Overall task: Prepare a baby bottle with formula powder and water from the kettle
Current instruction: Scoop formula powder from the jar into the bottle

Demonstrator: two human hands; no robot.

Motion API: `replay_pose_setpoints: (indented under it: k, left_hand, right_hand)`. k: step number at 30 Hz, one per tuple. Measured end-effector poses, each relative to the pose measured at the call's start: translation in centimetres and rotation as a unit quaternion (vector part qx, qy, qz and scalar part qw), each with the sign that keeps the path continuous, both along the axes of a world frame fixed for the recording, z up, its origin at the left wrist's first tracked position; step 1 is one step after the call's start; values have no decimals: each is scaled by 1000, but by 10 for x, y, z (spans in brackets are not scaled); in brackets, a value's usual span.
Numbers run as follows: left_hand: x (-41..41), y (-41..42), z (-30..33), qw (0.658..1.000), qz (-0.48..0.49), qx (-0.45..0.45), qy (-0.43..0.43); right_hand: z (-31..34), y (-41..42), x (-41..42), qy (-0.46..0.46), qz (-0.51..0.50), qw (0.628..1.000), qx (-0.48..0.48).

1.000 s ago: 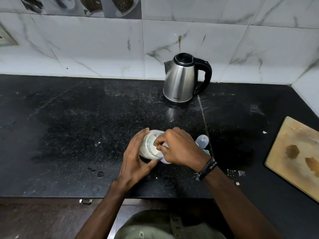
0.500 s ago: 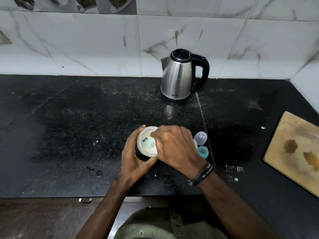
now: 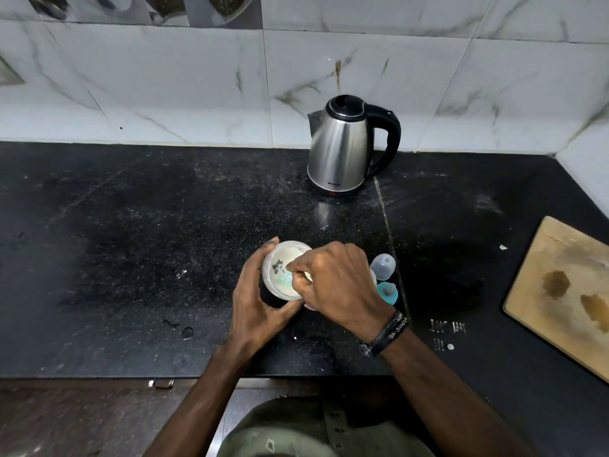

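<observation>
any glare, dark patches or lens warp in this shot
Head view: glare streaks run down the steel kettle, with a pale reflection on the black counter before it; wide-angle warp bows the wall tile lines; the counter is dim at the left and right edges; the hands and powder tub look sharp.

One steel kettle point(image 3: 341, 148), one open powder container point(image 3: 284, 270), one clear bottle cap point(image 3: 383, 266), one teal teat ring point(image 3: 388, 292), one wooden cutting board point(image 3: 560, 291), two hands, left hand point(image 3: 255, 305), right hand point(image 3: 336, 282), one wristband point(image 3: 385, 333)
</observation>
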State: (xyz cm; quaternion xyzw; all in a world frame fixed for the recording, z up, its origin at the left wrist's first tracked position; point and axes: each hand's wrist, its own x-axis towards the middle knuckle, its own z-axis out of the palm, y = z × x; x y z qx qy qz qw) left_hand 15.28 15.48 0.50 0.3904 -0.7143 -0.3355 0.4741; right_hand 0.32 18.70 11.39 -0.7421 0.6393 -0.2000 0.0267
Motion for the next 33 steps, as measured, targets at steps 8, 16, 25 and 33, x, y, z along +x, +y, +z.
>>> replay_pose_setpoints:
  k: [8, 16, 25, 33]
  left_hand:
    - [-1, 1, 6, 1000, 0, -5, 3]
    - [-1, 0, 2, 1000, 16, -3, -5]
    - [1, -4, -6, 999, 22, 29, 1]
    - [5, -8, -15, 998, 31, 62, -8]
  right_hand:
    - [-2, -2, -2, -42, -10, 999, -7]
    - [-1, -4, -4, -117, -24, 993, 7]
    - [-4, -4, -8, -147, -42, 988, -16]
    - [-10, -11, -12, -246, -107, 963, -5]
